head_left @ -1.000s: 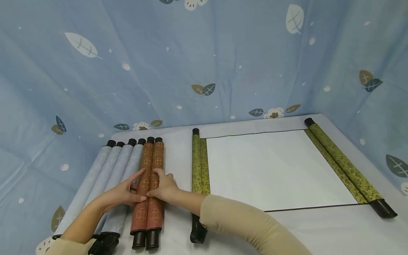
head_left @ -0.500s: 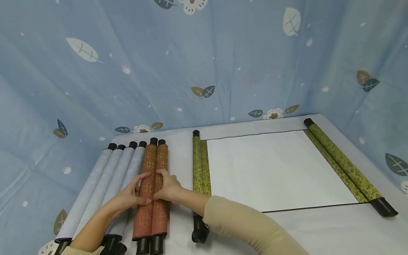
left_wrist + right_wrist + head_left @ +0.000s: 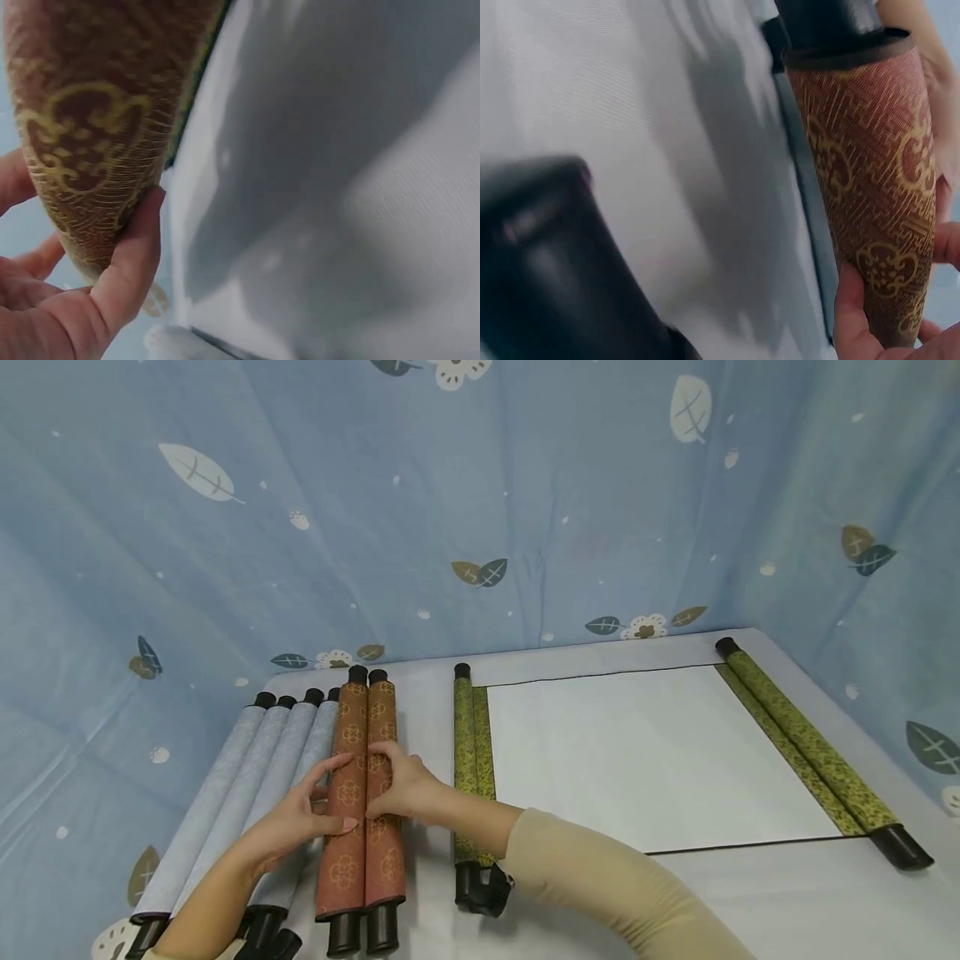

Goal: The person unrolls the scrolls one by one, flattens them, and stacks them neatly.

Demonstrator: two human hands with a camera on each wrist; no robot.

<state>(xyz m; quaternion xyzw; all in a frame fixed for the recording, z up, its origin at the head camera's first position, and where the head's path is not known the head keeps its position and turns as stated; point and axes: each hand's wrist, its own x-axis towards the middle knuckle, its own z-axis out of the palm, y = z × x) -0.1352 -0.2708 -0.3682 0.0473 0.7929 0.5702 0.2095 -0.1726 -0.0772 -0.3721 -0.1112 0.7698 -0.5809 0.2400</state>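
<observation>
A red-brown scroll with gold flower patterns and black roller ends is wound into two rolls lying side by side. My left hand (image 3: 281, 831) grips the left roll (image 3: 342, 868), thumb on top and fingers round its outer side. On the other side, my right hand (image 3: 411, 792) holds the right roll (image 3: 386, 864) between thumb and fingers. The left wrist view has the thumb and fingers pinching the patterned roll (image 3: 90, 135), with shadow on the cloth beside it. In the right wrist view, the thumb and fingers wrap the tapering roll (image 3: 874, 172) below its black end.
Several pale blue rolls (image 3: 232, 785) with black ends lie side by side at the left. To the right, a green-and-yellow scroll (image 3: 463, 752) lies spread on the white-covered table (image 3: 750, 902), its white sheet (image 3: 637, 760) showing. A blue patterned curtain (image 3: 570, 510) hangs behind.
The red-brown scroll has shifted a little right and looks larger, as if raised towards the camera. Both hands have moved with it and keep their grip.
</observation>
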